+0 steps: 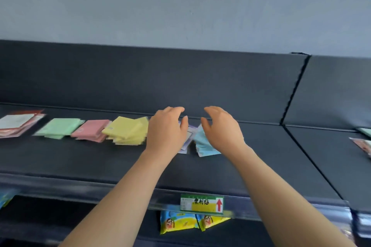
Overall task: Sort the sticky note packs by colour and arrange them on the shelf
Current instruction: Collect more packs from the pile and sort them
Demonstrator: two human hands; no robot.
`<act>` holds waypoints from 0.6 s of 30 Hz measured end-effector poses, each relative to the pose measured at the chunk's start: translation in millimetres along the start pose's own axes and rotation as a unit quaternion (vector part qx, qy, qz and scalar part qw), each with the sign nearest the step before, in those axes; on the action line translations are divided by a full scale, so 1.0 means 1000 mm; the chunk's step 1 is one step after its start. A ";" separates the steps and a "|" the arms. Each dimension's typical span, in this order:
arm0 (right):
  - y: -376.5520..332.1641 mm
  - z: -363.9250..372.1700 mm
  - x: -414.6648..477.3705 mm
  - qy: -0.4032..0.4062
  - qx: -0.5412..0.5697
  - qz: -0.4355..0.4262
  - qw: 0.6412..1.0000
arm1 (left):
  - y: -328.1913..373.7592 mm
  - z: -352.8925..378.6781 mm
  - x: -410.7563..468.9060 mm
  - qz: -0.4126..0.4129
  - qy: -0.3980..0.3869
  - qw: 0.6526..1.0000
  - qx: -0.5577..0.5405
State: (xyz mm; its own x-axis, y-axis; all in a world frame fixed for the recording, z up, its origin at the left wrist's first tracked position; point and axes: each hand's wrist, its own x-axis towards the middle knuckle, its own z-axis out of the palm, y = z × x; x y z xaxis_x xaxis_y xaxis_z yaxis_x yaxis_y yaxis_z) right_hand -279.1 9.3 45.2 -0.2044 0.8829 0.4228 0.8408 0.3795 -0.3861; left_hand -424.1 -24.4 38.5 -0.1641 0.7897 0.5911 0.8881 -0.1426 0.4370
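Note:
On the dark shelf (261, 156) lie sticky note packs in piles by colour: green (59, 128), pink (91, 130), yellow (128, 129), purple (187, 140) and light blue (203, 144). My left hand (166, 128) hovers over the purple pile with its fingers loosely bent, holding nothing. My right hand (222, 128) hovers over the blue pile, fingers likewise relaxed and empty. Both hands hide parts of those two piles. The frame is blurred by motion.
A red-and-white pack pile (18, 123) lies at the far left. More packs (363, 142) sit on the neighbouring shelf at right. A price label (201, 202) hangs on the front rail, with yellow snack bags (176, 221) below.

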 end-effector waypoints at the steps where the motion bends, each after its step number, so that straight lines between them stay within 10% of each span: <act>1: 0.012 -0.007 -0.004 0.005 -0.003 0.007 1.000 | 0.014 0.007 -0.001 0.010 -0.006 1.000 -0.008; 18: 0.295 -0.138 -0.067 -0.007 -0.078 0.134 0.988 | 0.259 0.182 -0.036 0.044 -0.138 0.985 -0.089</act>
State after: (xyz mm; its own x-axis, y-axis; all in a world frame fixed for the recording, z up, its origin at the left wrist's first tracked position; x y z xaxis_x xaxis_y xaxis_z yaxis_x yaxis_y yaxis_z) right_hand 51.4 23.5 15.9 0.0293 0.9500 0.3109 0.9327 0.0859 -0.3504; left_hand -109.8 18.7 6.9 0.0543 0.8987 0.4352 0.8005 -0.2998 0.5190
